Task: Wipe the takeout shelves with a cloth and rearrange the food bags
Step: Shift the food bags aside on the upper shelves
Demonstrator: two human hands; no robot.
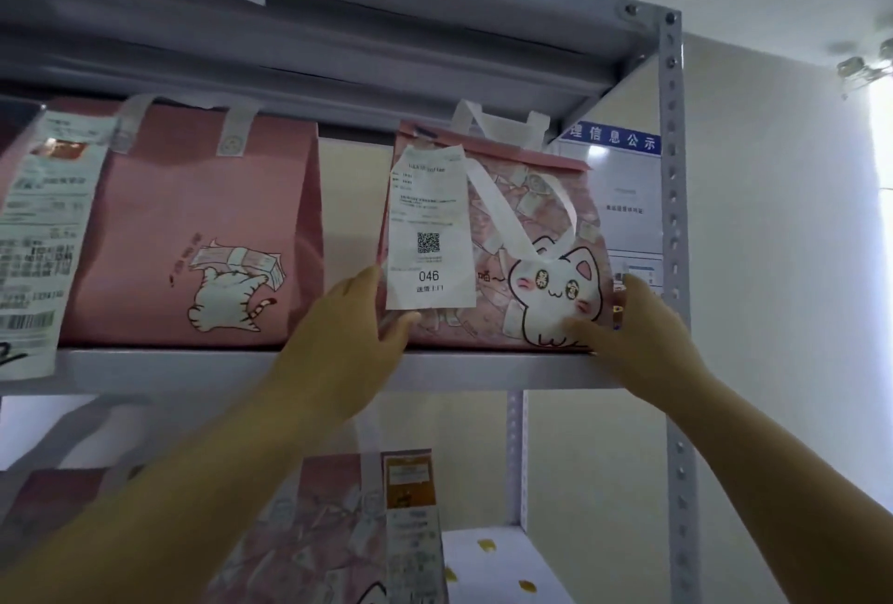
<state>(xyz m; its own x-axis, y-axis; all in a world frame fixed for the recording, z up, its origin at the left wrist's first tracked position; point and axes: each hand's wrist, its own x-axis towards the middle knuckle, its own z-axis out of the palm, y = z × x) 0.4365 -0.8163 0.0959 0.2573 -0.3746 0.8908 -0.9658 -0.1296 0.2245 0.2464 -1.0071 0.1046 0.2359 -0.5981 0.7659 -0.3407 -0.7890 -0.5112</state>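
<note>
Head view of a grey metal shelf (270,369): a pink cat-print bag (536,236) stands upright at its right end, at 3 o'clock from a plain pink bag (193,226). The left hand (360,313) cups the bag's lower left edge at 8 o'clock, fingers loosely curled beneath its receipt (430,226). The right hand (628,318) grips the lower right corner at 4 o'clock, thumb across the printed cat.

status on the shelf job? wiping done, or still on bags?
Done: can't tell; no cloth in view. In hand: left hand and right hand grip both lower sides of the cat-face bag, receipt 046, on the shelf. Left: plain pink bag beside it and lower bag are untouched.
</note>
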